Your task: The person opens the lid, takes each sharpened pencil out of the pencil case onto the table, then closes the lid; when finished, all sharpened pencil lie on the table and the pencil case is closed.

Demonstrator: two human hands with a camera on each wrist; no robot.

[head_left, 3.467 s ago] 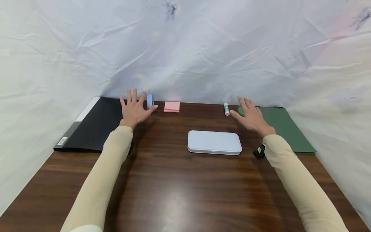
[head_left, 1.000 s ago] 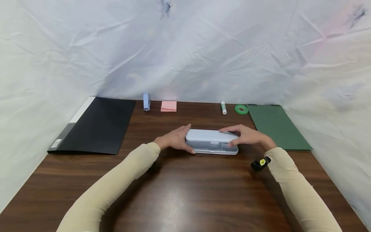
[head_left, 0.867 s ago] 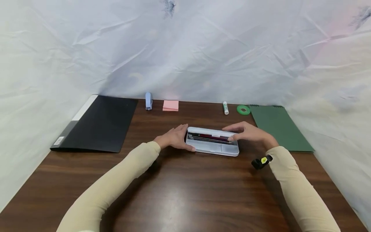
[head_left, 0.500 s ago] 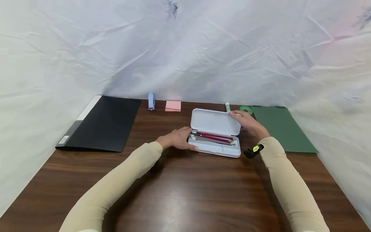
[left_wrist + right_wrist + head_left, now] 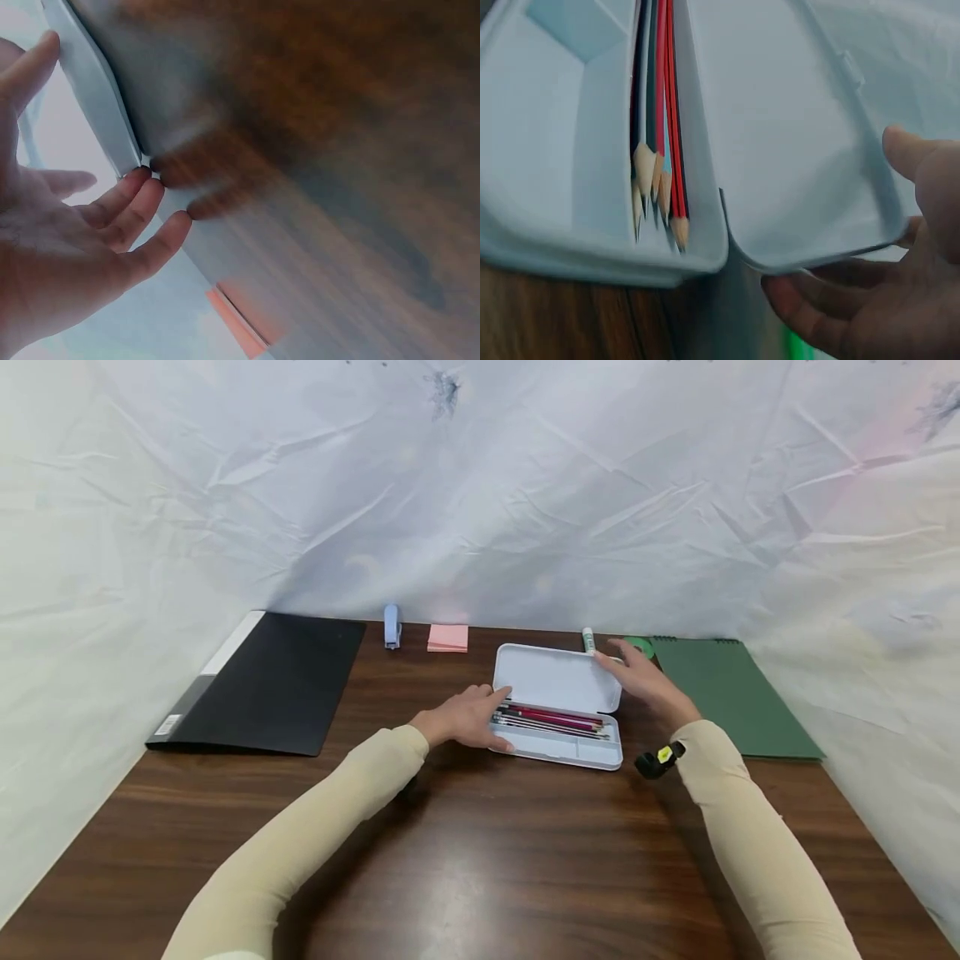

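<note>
A pale blue pencil case (image 5: 558, 745) lies open mid-table, its lid (image 5: 557, 679) folded back toward the far side. Red, black and white pencils (image 5: 551, 719) lie in the rear slot of its tray. My left hand (image 5: 471, 718) rests on the table with straight fingers (image 5: 139, 214) against the case's left end (image 5: 94, 97). My right hand (image 5: 639, 678) is at the lid's right end, fingers loosely extended and touching its edge. The right wrist view shows the pencils (image 5: 658, 142), the lid (image 5: 780, 135) and my fingers (image 5: 810, 311) just below its rim.
Along the far edge of the dark wooden table (image 5: 465, 852) sit a blue stapler (image 5: 392, 625), pink sticky notes (image 5: 447, 637), a glue stick (image 5: 588, 639) and green tape (image 5: 639, 645). A black folder (image 5: 270, 681) lies left, a green notebook (image 5: 723, 693) right. White sheeting surrounds the table.
Both hands came from the table's far edge to the shut case. The right hand lifted the lid and swung it fully back, and now its grip has loosened; the left hand stayed at the case's left end.
</note>
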